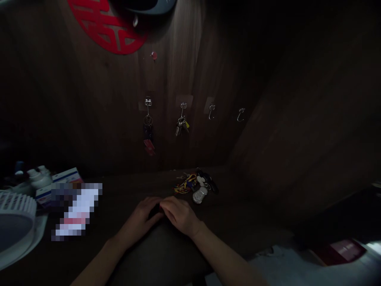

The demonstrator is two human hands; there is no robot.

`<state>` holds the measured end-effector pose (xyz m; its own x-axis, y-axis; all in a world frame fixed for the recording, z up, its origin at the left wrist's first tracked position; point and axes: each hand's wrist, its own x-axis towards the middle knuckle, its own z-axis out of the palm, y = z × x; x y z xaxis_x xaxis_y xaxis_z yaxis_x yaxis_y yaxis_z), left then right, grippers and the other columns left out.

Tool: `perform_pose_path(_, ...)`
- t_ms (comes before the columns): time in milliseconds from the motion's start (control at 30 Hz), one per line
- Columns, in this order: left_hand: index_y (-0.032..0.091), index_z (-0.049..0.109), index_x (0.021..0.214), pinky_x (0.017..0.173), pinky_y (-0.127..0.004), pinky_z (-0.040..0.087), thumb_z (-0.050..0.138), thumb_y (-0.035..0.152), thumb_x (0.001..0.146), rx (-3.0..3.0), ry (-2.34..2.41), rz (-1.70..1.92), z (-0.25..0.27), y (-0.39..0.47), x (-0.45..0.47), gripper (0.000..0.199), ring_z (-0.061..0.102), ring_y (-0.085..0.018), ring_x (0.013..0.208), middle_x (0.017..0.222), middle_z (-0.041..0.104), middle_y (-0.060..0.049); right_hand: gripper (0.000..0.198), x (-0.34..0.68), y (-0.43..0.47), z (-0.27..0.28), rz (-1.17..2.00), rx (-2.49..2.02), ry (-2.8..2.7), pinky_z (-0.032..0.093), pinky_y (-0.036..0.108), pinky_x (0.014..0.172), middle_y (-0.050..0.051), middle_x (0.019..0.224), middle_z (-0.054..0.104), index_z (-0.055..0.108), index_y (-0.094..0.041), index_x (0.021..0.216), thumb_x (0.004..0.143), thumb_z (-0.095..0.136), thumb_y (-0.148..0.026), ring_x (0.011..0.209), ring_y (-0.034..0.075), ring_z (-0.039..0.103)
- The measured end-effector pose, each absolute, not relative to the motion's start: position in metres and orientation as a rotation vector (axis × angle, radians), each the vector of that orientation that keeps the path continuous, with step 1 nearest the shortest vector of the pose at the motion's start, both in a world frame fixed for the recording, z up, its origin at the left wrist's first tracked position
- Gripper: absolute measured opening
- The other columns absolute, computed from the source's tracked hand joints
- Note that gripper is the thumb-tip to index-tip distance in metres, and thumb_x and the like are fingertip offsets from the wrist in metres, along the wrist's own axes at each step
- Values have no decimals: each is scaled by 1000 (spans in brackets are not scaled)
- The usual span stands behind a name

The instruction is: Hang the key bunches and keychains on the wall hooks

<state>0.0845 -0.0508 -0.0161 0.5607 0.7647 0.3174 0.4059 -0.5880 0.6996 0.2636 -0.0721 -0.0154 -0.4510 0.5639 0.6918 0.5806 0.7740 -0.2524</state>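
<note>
Low over the dark wooden shelf, my left hand (148, 213) and my right hand (181, 214) meet at the fingertips. Both are closed, with thumb and fingers drawn together. A tiny red spot shows between them; its kind is too small and dark to make out. Just beyond my right hand lies a pile of keys (181, 177) with a yellow-and-blue cord (188, 183), a silver remote fob (200, 195) and black fobs (210, 183). On the back wall, one key ring with a red tag (149, 145) and one bunch of keys (179, 127) hang from hooks.
Two further metal hooks, a nearer one (211, 112) and a farther one (241, 115), carry nothing. White bottles (40, 178), a box (67, 176) and a white round-rimmed object (18, 226) stand at left. A red paper cutout (114, 37) is on the wall.
</note>
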Motion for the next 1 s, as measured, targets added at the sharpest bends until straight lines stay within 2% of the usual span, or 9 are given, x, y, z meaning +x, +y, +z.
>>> perform_pose_path(67, 25, 64, 95, 84, -34, 45, 51, 30, 84, 2219, 909, 770, -15, -52, 87, 18, 59, -20, 91, 95, 68, -3, 23, 264, -73, -15, -42, -837, -2145, 50, 26, 68, 7, 90, 65, 55, -20, 104, 90, 37, -16, 79, 15, 61)
perform_pose_path(200, 24, 65, 79, 81, -32, 44, 48, 36, 85, 2143, 999, 788, -12, -54, 87, 22, 60, -20, 82, 82, 68, -1, 23, 268, -69, -15, 12, -958, -2038, 49, 27, 71, 6, 87, 65, 57, -21, 102, 90, 38, -17, 81, 15, 62)
perform_pose_path(300, 24, 65, 79, 74, -28, 45, 48, 41, 84, 1960, 1087, 840, -9, -54, 85, 24, 60, -18, 77, 77, 67, 0, 19, 270, -63, -17, 87, -1085, -1934, 49, 27, 73, 5, 87, 65, 58, -21, 98, 90, 41, -19, 81, 15, 62)
perform_pose_path(433, 21, 64, 82, 58, -24, 45, 52, 43, 80, 1557, 1128, 889, -4, -54, 87, 26, 58, -12, 54, 60, 59, 4, 18, 270, -59, -21, 186, -1130, -1911, 48, 27, 76, 5, 90, 65, 58, -21, 98, 89, 43, -20, 84, 16, 62)
perform_pose_path(533, 17, 62, 90, 46, -23, 43, 53, 43, 79, 1192, 1087, 842, -4, -54, 89, 29, 55, -10, 45, 64, 60, 2, 18, 268, -58, -23, 215, -1135, -1918, 47, 27, 77, 5, 92, 65, 58, -21, 98, 88, 43, -20, 86, 16, 61)
perform_pose_path(667, 14, 60, 104, 47, -23, 44, 53, 43, 81, 986, 956, 779, -6, -52, 85, 37, 58, -11, 54, 81, 66, -6, 18, 269, -56, -24, 249, -1191, -1864, 47, 27, 77, 4, 91, 65, 57, -21, 97, 88, 42, -20, 86, 16, 61)
perform_pose_path(767, 15, 57, 112, 63, -26, 49, 50, 45, 83, 937, 804, 743, -8, -51, 80, 42, 63, -14, 71, 92, 67, -10, 18, 271, -53, -25, 286, -1219, -1766, 46, 27, 76, 3, 89, 65, 58, -21, 95, 86, 43, -20, 85, 16, 61)
perform_pose_path(867, 18, 52, 119, 75, -28, 47, 56, 42, 81, 969, 723, 741, -10, -51, 78, 44, 63, -16, 87, 105, 64, -10, 17, 274, -51, -26, 345, -1234, -1676, 46, 26, 71, 2, 84, 64, 58, -22, 91, 85, 43, -20, 79, 16, 61)
perform_pose_path(1000, 22, 50, 121, 68, -25, 44, 70, 29, 69, 1170, 815, 743, -10, -52, 80, 56, 60, -14, 80, 100, 62, -4, 17, 277, -50, -28, 477, -1234, -1577, 43, 22, 54, -1, 73, 60, 59, -21, 84, 83, 43, -21, 57, 12, 56)
